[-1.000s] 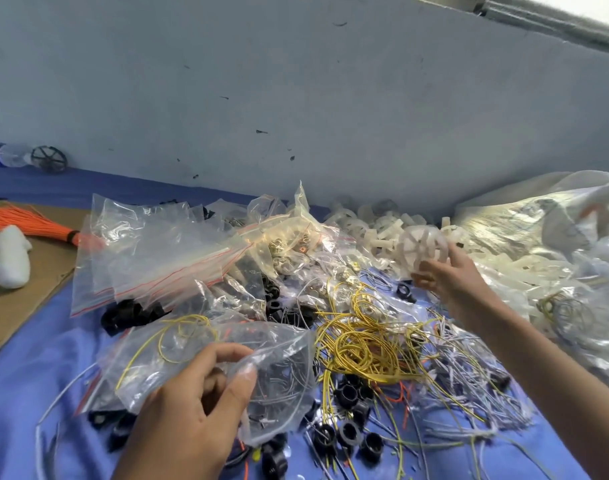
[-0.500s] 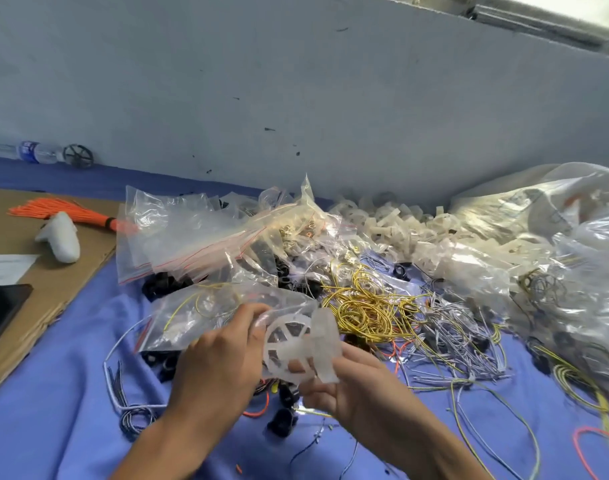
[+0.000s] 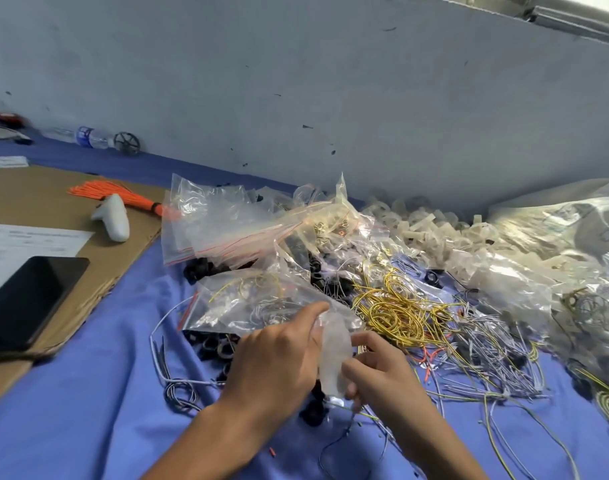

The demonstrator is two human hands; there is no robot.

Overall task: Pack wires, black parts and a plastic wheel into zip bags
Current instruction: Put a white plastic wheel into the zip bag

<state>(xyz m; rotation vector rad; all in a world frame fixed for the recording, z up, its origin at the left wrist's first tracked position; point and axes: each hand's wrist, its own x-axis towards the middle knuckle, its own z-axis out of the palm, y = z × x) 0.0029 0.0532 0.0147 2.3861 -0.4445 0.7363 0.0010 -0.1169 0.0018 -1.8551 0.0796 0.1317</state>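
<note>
My left hand [image 3: 278, 358] grips the mouth of a clear zip bag [image 3: 258, 303] that holds yellow and white wire. My right hand [image 3: 375, 372] pinches a translucent white plastic wheel [image 3: 334, 355], seen edge-on and blurred, right at the bag's opening between both hands. Whether the wheel is partly inside the bag is unclear. Loose yellow wires [image 3: 393, 310] lie just right of the bag, white and grey wires [image 3: 497, 344] farther right. Black parts [image 3: 213, 344] sit under the bag's near edge.
A stack of empty zip bags [image 3: 223, 230] lies behind. White wheels [image 3: 434, 230] pile along the wall, filled bags [image 3: 555, 244] at right. On the left cardboard [image 3: 46, 202] are a phone [image 3: 29, 299], paper, a white controller [image 3: 114, 216] and orange ties [image 3: 112, 192].
My right hand brought the wheel from the far pile down to the bag. The wheel has turned edge-on against the bag's mouth. The camera has tilted left.
</note>
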